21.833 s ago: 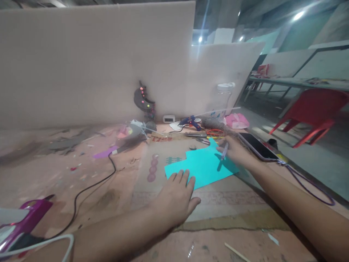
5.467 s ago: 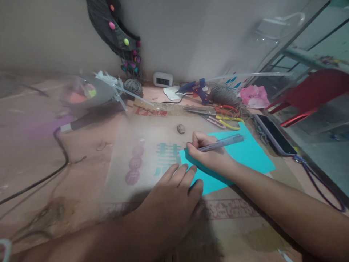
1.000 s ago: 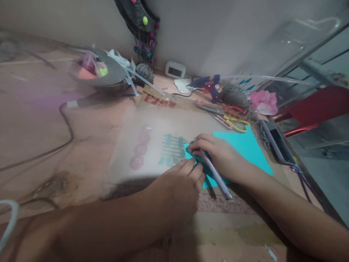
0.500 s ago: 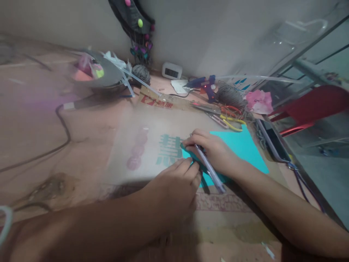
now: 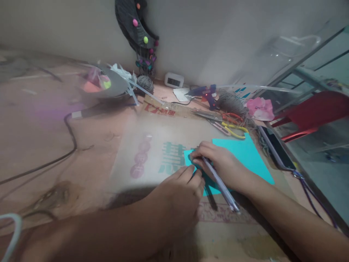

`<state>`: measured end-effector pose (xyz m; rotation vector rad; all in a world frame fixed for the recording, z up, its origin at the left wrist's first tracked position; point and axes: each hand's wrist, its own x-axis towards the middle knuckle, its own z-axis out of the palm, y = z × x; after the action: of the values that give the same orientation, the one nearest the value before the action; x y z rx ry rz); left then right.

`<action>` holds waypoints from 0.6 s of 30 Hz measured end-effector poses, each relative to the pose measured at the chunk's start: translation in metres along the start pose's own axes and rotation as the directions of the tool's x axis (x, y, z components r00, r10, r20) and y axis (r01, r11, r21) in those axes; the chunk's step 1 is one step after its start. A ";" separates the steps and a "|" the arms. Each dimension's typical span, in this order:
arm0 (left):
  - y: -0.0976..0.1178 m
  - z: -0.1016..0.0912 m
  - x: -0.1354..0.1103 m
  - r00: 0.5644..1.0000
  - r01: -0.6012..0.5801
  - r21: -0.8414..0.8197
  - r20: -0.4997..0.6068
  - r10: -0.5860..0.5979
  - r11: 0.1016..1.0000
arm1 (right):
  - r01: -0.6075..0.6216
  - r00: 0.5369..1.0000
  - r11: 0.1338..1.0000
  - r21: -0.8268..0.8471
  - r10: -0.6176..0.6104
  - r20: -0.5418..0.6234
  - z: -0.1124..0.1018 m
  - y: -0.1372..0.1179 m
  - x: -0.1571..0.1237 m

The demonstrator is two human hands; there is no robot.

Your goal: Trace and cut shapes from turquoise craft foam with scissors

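A sheet of turquoise paper (image 5: 245,156) lies on a flattened cardboard sheet (image 5: 152,145) on the floor. My right hand (image 5: 218,165) rests on the paper's left part, closed round a pale purple pen (image 5: 222,186) whose tip touches the paper near its left edge. My left hand (image 5: 177,198) lies just in front, fingers stretched flat with the tips pressing the paper's near-left corner. The paper under both hands is hidden.
Scissors and yellow-handled pliers (image 5: 231,127) lie behind the paper, with a blue glue gun (image 5: 203,92) and a ball of grey twine (image 5: 231,103). A phone (image 5: 275,147) lies right. A bowl of scraps (image 5: 102,82) and a black cable (image 5: 69,138) sit left. A red chair (image 5: 319,111) stands far right.
My right hand turned the pen from lying flat across the paper to upright with its tip down near the left edge. Over the last second both hands barely moved; the view shifted slightly.
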<state>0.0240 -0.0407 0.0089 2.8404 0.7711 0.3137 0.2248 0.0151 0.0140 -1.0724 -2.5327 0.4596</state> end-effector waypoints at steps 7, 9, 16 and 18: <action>0.000 0.001 -0.003 1.000 0.007 0.011 -0.021 -0.007 1.000 | -0.005 0.999 1.000 -0.021 0.004 -0.034 0.001 0.001 0.000; 0.000 0.001 -0.003 0.999 -0.009 0.032 -0.033 0.011 0.999 | -0.002 1.000 1.000 -0.009 0.002 0.009 0.000 0.000 -0.003; 0.001 -0.002 -0.001 1.000 0.022 -0.039 0.021 -0.021 0.999 | 0.055 0.998 0.987 -0.154 -0.058 -0.017 0.001 -0.003 -0.003; 0.001 -0.003 -0.001 0.999 0.027 -0.051 0.024 -0.026 0.998 | 0.033 0.999 0.997 -0.075 -0.032 0.011 0.001 -0.004 -0.002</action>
<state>0.0232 -0.0418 0.0120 2.7786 0.7834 0.2921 0.2228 0.0106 0.0142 -1.0556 -2.5907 0.3647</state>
